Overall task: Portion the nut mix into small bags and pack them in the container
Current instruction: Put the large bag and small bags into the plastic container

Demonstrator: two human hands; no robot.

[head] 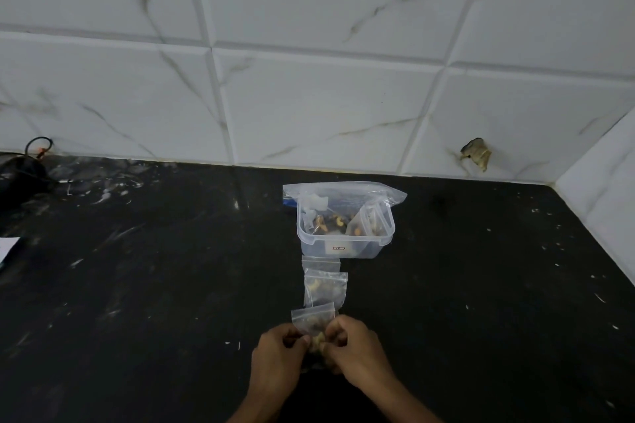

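Nut mix [318, 340] is right there in the small bag [313, 323] both hands are working on, low centre of the counter [154, 285], well short of the tub [343, 227]. Left hand [276, 357] pinches the bag's left side, fingers curled in; right hand [357, 350] pinches the right side, same curl. So both are closed on that one bag, nothing spare. Can't tell if the zip strip's sealed yet, too blurry.

Two more bags sit in a line btwn the hands and the tub: a filled one [325, 288] just beyond the held bag, and another [321, 263] touching the tub's front wall, contents unclear. Tub's open, w/ nuts and a couple of bags inside, and a big zip bag [343, 191] draped behind and over its far rim.

Risks, as I see it: if that seal isn't fully pressed, nuts spill on the lift, and they'd vanish on this dark speckled top. Squeezing the filled part could pop the zip back open, or crush pieces. Reaching fwd, a wrist could knock the two waiting bags, they're directly in the path. And the big bag's flap overhangs the tub, so a drop-in may snag on it or land outside.
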